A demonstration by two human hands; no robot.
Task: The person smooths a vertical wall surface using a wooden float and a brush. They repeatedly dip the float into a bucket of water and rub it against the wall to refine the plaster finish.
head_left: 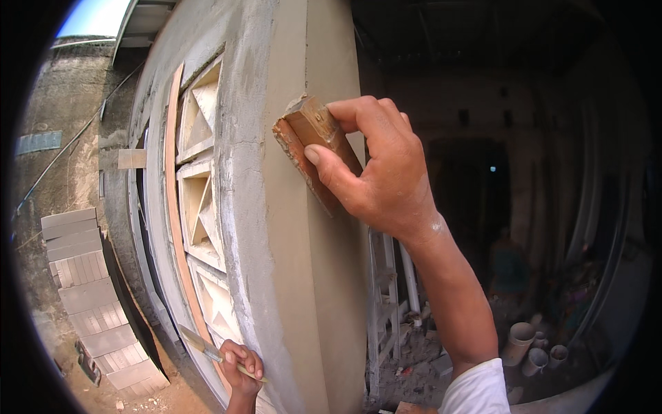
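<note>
Grey plaster pillar (303, 276) stands close before you, still wet and smooth on front. Your right hand (376, 165) up high, fingers curled tight round wooden float (310, 148), thumb on side. Float pressed flat on pillar edge. Your left hand (241, 366) down low, fingers closed round thin brush (207, 347). Brush tip near orange strip (172, 207) beside window blocks (200, 179). Stacked roof tiles (96, 303) on ground at left.
</note>
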